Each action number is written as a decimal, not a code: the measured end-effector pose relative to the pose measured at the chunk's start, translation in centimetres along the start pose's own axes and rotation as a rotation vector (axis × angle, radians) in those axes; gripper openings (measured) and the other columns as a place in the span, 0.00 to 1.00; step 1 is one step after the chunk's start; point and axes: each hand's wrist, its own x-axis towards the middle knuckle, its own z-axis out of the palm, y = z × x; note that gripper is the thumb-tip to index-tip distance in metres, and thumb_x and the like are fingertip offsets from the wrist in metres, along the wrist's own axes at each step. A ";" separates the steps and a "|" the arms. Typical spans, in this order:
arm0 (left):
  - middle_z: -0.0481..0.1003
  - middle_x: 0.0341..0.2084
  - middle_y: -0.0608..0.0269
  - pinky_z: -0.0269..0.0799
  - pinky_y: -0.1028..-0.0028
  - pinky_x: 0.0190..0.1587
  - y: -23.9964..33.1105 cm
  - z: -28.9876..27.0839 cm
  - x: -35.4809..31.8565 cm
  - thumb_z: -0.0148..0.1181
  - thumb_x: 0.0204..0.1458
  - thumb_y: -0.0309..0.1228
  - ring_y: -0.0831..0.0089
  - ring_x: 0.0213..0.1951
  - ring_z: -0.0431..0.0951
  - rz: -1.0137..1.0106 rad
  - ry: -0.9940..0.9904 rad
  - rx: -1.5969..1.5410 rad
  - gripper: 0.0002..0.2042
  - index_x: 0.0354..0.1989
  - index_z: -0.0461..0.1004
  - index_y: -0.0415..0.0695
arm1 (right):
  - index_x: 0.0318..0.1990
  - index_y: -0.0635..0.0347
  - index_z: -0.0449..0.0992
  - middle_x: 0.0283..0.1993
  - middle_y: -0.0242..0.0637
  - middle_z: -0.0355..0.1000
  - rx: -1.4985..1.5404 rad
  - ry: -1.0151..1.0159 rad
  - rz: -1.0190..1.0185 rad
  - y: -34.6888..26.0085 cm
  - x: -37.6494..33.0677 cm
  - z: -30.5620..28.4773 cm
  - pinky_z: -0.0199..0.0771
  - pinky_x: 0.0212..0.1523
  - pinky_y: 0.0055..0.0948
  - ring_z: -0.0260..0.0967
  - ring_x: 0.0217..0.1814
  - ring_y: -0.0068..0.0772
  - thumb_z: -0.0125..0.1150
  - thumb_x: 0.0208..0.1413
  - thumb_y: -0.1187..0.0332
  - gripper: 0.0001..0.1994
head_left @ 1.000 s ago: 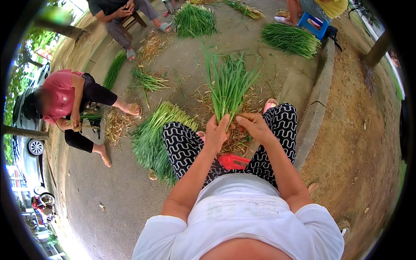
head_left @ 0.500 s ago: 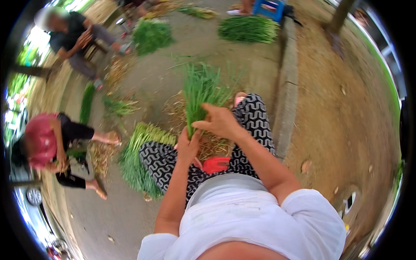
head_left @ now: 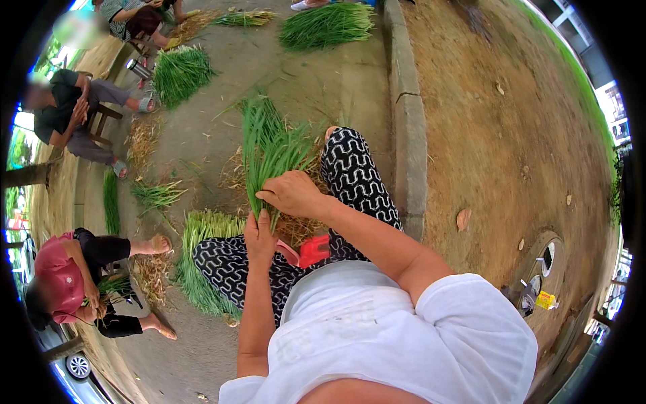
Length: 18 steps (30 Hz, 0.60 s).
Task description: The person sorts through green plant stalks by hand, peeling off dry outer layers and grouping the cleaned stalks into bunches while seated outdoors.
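Gripping a bunch of green stalks (head_left: 269,151) near the middle of the frame, I have both hands closed on it: my left hand (head_left: 260,237) is wrapped around its lower end, just above my knees, and my right hand (head_left: 293,194) is clamped over the stalks a little higher, the two hands almost touching. The leaves fan upward from my fists toward the upper middle of the frame, over a litter of dry husks (head_left: 296,225) on the ground between my legs. I am seated, my patterned trousers (head_left: 353,182) running up the centre, and a red stool (head_left: 311,250) shows under me just below my hands. A heap of cleaned stalks (head_left: 202,262) lies on the concrete at left of my left knee, its pale ends pointing upward in the frame. A kerb (head_left: 407,141) runs up the frame right of my right leg, with bare earth (head_left: 511,135) beyond it on the right. At lower left a person in a red top (head_left: 60,276) sits bent over a small bunch; at upper left another person in dark clothes (head_left: 67,111) sits on a low stool. More green piles lie near the top: one at upper left (head_left: 178,71) and one at top centre (head_left: 326,23).
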 end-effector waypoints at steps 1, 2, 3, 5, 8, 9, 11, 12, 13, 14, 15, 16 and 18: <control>0.70 0.22 0.67 0.57 0.86 0.16 0.1 0.0 -0.1 0.44 0.58 0.37 0.84 0.18 0.66 -0.009 0.005 -0.022 0.11 0.41 0.65 0.42 | 0.20 0.59 0.71 0.18 0.44 0.68 0.013 0.006 -0.009 0.0 0.0 0.1 0.65 0.24 0.42 0.66 0.22 0.50 0.54 0.50 0.59 0.14; 0.70 0.23 0.66 0.57 0.86 0.16 0.3 0.2 -0.1 0.44 0.58 0.37 0.84 0.18 0.66 -0.027 0.026 -0.040 0.11 0.41 0.65 0.42 | 0.21 0.60 0.72 0.18 0.45 0.67 0.031 0.017 -0.011 0.0 -0.1 0.0 0.65 0.24 0.40 0.66 0.21 0.49 0.54 0.50 0.60 0.14; 0.70 0.23 0.66 0.57 0.85 0.15 0.7 0.5 -0.2 0.44 0.58 0.37 0.84 0.18 0.66 -0.045 0.048 -0.058 0.11 0.41 0.64 0.42 | 0.21 0.61 0.72 0.18 0.45 0.67 0.050 0.026 -0.015 0.1 -0.1 -0.2 0.65 0.24 0.39 0.65 0.21 0.49 0.54 0.50 0.60 0.14; 0.70 0.23 0.65 0.56 0.85 0.15 0.9 0.3 -0.2 0.44 0.58 0.37 0.84 0.17 0.65 -0.067 0.082 -0.058 0.11 0.41 0.65 0.42 | 0.22 0.62 0.72 0.18 0.45 0.67 0.125 0.043 0.022 -0.1 0.0 0.1 0.65 0.23 0.36 0.65 0.20 0.45 0.54 0.50 0.61 0.13; 0.70 0.20 0.64 0.55 0.85 0.13 0.4 -0.2 0.2 0.43 0.58 0.38 0.83 0.14 0.62 -0.083 0.114 -0.050 0.12 0.39 0.65 0.42 | 0.25 0.64 0.72 0.19 0.41 0.66 0.327 0.100 0.143 0.6 0.5 -0.5 0.64 0.25 0.29 0.63 0.21 0.31 0.55 0.52 0.64 0.11; 0.70 0.18 0.63 0.53 0.85 0.12 0.3 -0.1 0.1 0.43 0.58 0.38 0.83 0.11 0.60 -0.088 0.138 -0.076 0.12 0.38 0.64 0.42 | 0.26 0.66 0.71 0.19 0.38 0.66 0.429 0.138 0.177 0.9 0.7 -0.9 0.63 0.26 0.26 0.62 0.22 0.25 0.55 0.52 0.66 0.11; 0.70 0.17 0.61 0.52 0.85 0.11 0.1 -0.3 0.2 0.43 0.58 0.39 0.83 0.09 0.58 -0.081 0.147 -0.134 0.12 0.37 0.64 0.42 | 0.26 0.65 0.71 0.19 0.27 0.64 0.535 0.364 0.191 3.0 1.4 -1.5 0.59 0.22 0.20 0.59 0.21 0.17 0.53 0.55 0.64 0.12; 0.70 0.17 0.61 0.53 0.85 0.11 0.1 -0.5 0.2 0.43 0.58 0.39 0.83 0.09 0.58 -0.068 0.134 -0.163 0.12 0.37 0.64 0.42 | 0.25 0.66 0.72 0.19 0.27 0.66 0.627 0.377 0.402 5.1 1.8 -2.2 0.61 0.23 0.21 0.60 0.23 0.17 0.54 0.54 0.63 0.14; 0.70 0.17 0.61 0.53 0.85 0.11 -0.2 -1.0 0.0 0.43 0.58 0.40 0.83 0.09 0.58 -0.058 0.132 -0.195 0.13 0.37 0.64 0.42 | 0.26 0.64 0.73 0.17 0.28 0.64 0.800 0.382 0.570 4.4 1.9 -4.1 0.59 0.20 0.19 0.60 0.21 0.17 0.54 0.55 0.62 0.13; 0.69 0.18 0.61 0.53 0.85 0.11 -0.2 -1.1 0.0 0.42 0.58 0.40 0.83 0.10 0.58 -0.048 0.127 -0.212 0.13 0.37 0.64 0.42 | 0.29 0.63 0.74 0.18 0.30 0.64 0.959 0.470 0.525 5.4 2.0 -5.1 0.59 0.18 0.19 0.60 0.21 0.17 0.53 0.55 0.61 0.13; 0.69 0.18 0.62 0.53 0.85 0.11 -0.3 -1.3 0.0 0.42 0.58 0.40 0.82 0.10 0.59 -0.038 0.124 -0.229 0.13 0.37 0.64 0.42 | 0.30 0.65 0.74 0.19 0.30 0.65 0.946 0.552 0.563 4.7 2.2 -5.7 0.60 0.19 0.19 0.61 0.21 0.17 0.54 0.55 0.62 0.13; 0.69 0.18 0.62 0.53 0.85 0.11 -0.4 -1.3 0.0 0.42 0.58 0.40 0.82 0.10 0.59 -0.026 0.117 -0.248 0.13 0.37 0.64 0.42 | 0.31 0.68 0.74 0.20 0.31 0.65 0.927 0.637 0.599 3.9 2.3 -6.3 0.61 0.19 0.20 0.62 0.22 0.18 0.54 0.54 0.62 0.14; 0.69 0.18 0.62 0.53 0.85 0.11 -0.9 -1.4 0.2 0.41 0.58 0.40 0.82 0.11 0.59 -0.082 0.153 -0.251 0.13 0.37 0.64 0.41 | 0.32 0.69 0.73 0.21 0.33 0.66 0.667 0.390 0.489 3.2 1.8 -6.3 0.62 0.21 0.20 0.62 0.22 0.19 0.55 0.53 0.63 0.14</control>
